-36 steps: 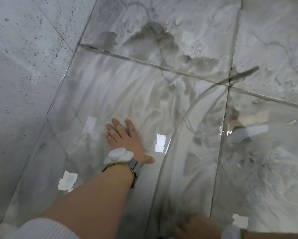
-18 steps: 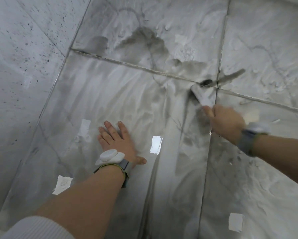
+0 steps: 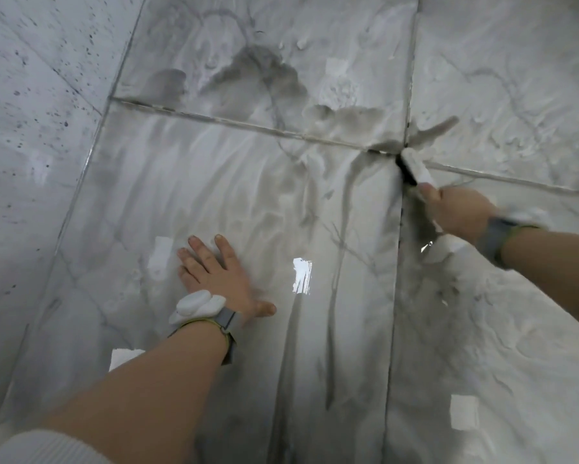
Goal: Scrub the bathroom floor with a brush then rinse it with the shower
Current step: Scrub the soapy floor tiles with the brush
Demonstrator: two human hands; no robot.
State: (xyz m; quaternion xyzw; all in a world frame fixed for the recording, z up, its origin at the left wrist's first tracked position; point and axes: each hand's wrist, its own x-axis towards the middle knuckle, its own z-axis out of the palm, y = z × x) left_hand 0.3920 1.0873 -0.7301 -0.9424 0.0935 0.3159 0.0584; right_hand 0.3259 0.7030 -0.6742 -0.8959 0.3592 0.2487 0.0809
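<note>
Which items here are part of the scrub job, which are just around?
In use:
brush
right hand gripping it
tiled floor
left hand flat on tile

Just around:
speckled wall
wrist devices

Pale grey marble-look floor tiles with darker grey veins and dark grout lines — streaked with whitish suds. A white brush with black bristles. Light grey wall — speckled black. Grey wristbands carrying white pods.
</note>
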